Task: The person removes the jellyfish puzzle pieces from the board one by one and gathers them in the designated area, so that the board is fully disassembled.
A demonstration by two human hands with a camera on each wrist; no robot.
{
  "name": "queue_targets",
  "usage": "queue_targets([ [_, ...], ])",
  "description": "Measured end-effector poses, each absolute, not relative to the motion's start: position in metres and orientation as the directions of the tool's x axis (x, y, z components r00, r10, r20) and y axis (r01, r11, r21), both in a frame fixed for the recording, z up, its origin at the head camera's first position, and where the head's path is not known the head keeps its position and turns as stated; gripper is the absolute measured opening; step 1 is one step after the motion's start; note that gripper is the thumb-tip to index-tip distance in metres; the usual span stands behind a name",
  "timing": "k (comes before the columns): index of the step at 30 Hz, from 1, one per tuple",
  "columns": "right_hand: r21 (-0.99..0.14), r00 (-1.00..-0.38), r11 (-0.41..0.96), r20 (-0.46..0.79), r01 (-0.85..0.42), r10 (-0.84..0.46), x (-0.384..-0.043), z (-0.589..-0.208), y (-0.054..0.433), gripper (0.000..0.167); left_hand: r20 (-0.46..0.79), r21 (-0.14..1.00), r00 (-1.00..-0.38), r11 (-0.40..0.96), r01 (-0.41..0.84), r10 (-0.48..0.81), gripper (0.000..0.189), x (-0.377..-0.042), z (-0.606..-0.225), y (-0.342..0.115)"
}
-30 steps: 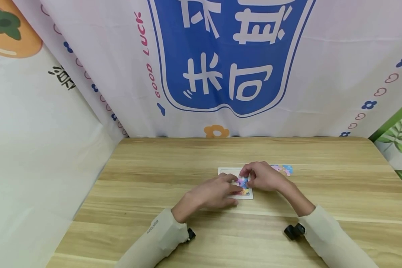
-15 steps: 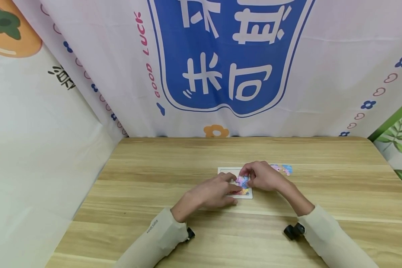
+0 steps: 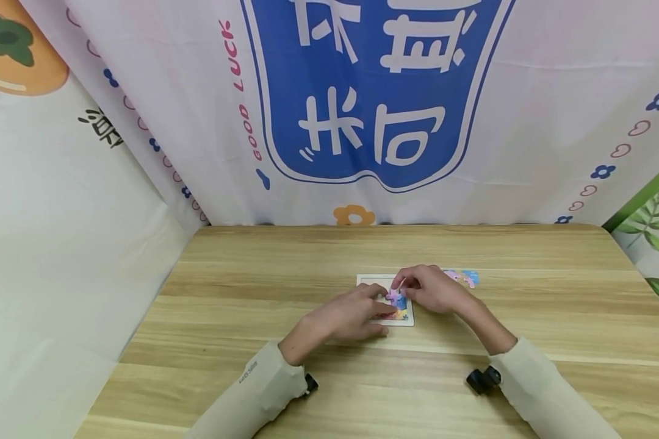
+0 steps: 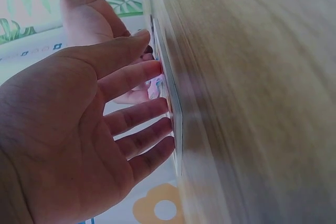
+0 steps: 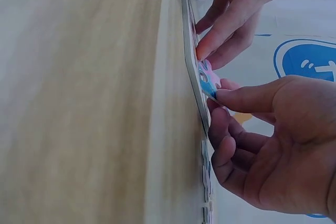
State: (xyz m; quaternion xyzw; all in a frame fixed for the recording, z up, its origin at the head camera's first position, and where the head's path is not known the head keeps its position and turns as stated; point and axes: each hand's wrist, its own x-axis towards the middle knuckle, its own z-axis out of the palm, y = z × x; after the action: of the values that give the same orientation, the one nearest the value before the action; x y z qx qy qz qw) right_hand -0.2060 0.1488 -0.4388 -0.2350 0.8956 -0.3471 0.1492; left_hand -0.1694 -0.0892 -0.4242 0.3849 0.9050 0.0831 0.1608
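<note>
A small jigsaw puzzle board (image 3: 410,321) with a white border lies flat on the wooden table in the head view. My right hand (image 3: 429,289) pinches a pink and blue jigsaw piece (image 5: 210,82) between thumb and fingers. In the right wrist view the piece is tilted, its far edge right at the board. My left hand (image 3: 357,314) rests its extended fingertips on the board's left part, over pieces with red and yellow print. The left wrist view shows those fingers (image 4: 139,119) spread and nearly straight. Both hands cover much of the board.
Several loose jigsaw pieces (image 3: 468,278) lie on the table (image 3: 252,292) just right of the board, partly behind my right hand. A printed cloth (image 3: 527,122) hangs along the table's back edge. A black wrist camera (image 3: 482,380) sits by my right sleeve.
My right thumb has shifted slightly up and left with the pinched piece, showing more of the blue print below. The left hand stays in place on the board.
</note>
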Motion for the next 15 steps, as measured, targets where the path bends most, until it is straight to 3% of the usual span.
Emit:
queue_targets([
  [15, -0.77, -0.855, 0.585, -0.102, -0.255, -0.508, -0.2092, -0.4398, 0.1525, 0.018, -0.232, 0.274, -0.663, 0.702, 0.657, 0.712, 0.051, -0.1692, -0.426, -0.0887],
])
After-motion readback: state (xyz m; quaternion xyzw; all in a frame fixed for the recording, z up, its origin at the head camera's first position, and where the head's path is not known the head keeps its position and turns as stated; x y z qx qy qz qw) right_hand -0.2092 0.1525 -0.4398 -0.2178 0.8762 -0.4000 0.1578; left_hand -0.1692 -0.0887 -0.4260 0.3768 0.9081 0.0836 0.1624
